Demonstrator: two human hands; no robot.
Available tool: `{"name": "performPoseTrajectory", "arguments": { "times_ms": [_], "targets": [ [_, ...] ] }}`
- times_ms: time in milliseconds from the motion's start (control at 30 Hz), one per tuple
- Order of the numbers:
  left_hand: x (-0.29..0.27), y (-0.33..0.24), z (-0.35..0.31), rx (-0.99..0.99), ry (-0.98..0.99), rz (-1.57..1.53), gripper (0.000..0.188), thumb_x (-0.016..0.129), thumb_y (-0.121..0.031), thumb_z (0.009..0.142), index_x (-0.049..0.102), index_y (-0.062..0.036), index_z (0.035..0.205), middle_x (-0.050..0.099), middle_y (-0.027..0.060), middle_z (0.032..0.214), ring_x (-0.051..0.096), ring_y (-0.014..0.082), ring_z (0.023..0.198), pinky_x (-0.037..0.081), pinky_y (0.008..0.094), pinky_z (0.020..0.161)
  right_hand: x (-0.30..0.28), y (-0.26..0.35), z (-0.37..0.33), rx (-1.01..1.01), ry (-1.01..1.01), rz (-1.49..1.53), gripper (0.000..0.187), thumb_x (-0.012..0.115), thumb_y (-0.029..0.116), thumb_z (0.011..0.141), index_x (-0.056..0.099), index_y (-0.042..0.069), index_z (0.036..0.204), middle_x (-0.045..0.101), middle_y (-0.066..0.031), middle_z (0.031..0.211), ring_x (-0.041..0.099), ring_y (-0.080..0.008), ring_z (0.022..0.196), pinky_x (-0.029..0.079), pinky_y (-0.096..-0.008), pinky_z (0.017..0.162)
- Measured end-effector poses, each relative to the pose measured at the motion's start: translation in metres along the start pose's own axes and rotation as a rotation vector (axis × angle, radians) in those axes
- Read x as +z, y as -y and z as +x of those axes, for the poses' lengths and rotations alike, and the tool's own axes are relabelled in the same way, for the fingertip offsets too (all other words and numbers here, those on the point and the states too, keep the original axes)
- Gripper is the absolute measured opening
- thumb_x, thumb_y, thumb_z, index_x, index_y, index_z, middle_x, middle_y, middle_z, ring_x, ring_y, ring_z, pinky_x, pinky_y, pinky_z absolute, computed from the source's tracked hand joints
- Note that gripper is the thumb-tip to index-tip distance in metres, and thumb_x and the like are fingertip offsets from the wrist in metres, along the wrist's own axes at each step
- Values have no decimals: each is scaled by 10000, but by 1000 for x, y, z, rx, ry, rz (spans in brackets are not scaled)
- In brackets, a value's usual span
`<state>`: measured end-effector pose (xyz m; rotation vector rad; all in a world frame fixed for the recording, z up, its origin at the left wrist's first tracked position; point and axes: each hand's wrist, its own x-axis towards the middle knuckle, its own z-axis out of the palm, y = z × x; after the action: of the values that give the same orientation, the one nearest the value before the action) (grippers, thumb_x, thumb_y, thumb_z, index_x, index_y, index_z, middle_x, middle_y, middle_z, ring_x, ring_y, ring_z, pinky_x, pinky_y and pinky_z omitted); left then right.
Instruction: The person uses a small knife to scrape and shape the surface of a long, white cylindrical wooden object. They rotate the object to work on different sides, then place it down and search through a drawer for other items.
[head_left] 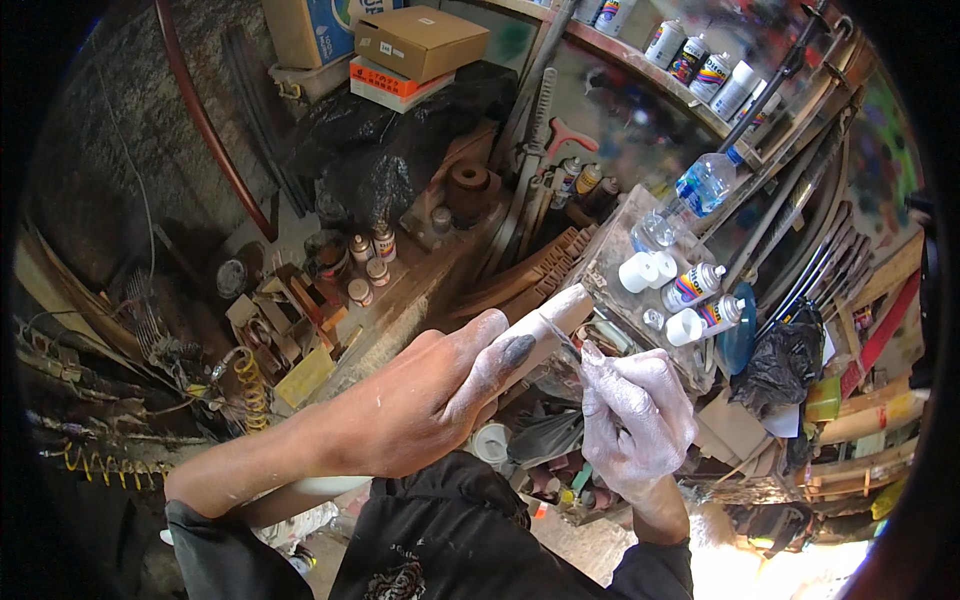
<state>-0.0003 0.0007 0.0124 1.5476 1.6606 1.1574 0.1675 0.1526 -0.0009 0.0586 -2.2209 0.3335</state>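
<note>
My left hand [415, 405] is closed around a pale, smooth, rounded piece [564, 308] that slants up and to the right, its far end pointing at the crate. A dark smudge covers the thumb. White powder or paint coats my right hand [642, 420], which pinches a thin, slim-tipped tool [560, 335]. The tool's tip lies against the pale piece just beyond my left thumb. Whether it is a small brush or a blade I cannot tell. Below my left forearm another pale, smooth length [310, 492] shows; I cannot tell if it belongs to the same piece.
Right of centre, a worn wooden crate [625, 235] bears spray cans [692, 287], white caps and a clear plastic bottle [708, 185]. More cans line a shelf [640, 72]. At far left lie a yellow coiled hose [252, 385] and clutter; cardboard boxes [425, 42] stand behind.
</note>
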Motion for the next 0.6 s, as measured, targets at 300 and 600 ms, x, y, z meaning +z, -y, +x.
{"name": "performPoseTrajectory", "arguments": {
  "times_ms": [300,600],
  "targets": [
    [6,-5,3,-71,-76,170,236,390,-240,1042,415,-5,1031,496,228,747,523,429,616,381,477,574,-13,12,3,43,104,-90,459,695,-98,686,680,-37,1140,618,-99,856,591,-230,657,483,-341,585],
    [19,-8,3,-74,-231,383,232,519,-143,977,377,28,1041,552,246,704,569,444,601,428,499,535,-18,22,15,88,151,-140,397,668,-89,703,682,-47,1097,604,-106,819,592,-243,660,491,-342,605]
  ]
}}
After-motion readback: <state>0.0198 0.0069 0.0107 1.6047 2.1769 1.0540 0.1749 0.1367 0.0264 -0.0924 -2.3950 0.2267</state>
